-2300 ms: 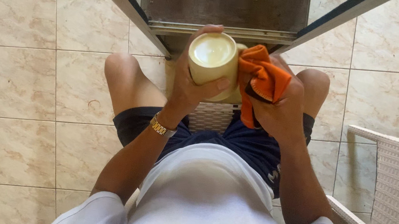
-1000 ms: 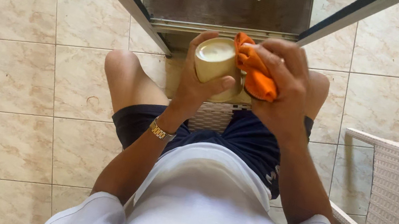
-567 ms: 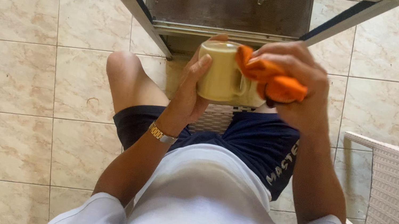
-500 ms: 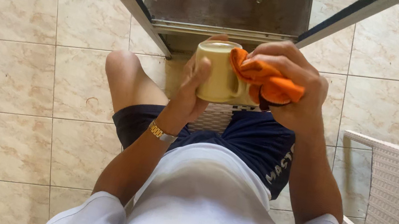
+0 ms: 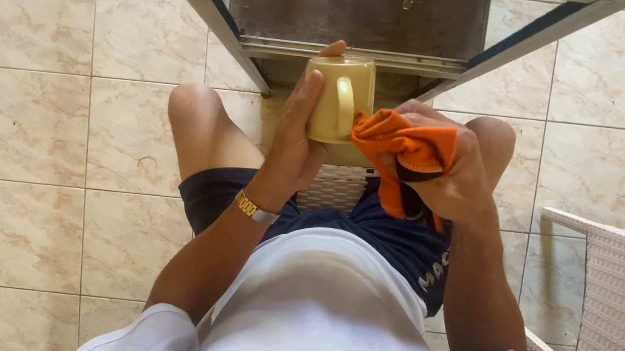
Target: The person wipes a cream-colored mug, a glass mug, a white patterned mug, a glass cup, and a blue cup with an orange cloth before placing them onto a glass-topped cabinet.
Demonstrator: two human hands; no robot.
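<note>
— Where's the mug (image 5: 336,99)?
— Upper centre, left hand (image 5: 298,135) wrapped round it, fingertips hidden behind.
— The right hand (image 5: 447,177)?
— Fingers bunched on the cloth (image 5: 402,144), beside the handle; its tail hangs hidden.

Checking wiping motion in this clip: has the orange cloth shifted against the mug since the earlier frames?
Yes. The orange cloth in the right hand has dropped from the mug's rim to below its handle, further from the metal table frame.

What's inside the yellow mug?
You can't see inside. The yellow mug is turned sideways in the left hand, so only its outside and handle show. The right hand holds an orange cloth beside it.
</note>
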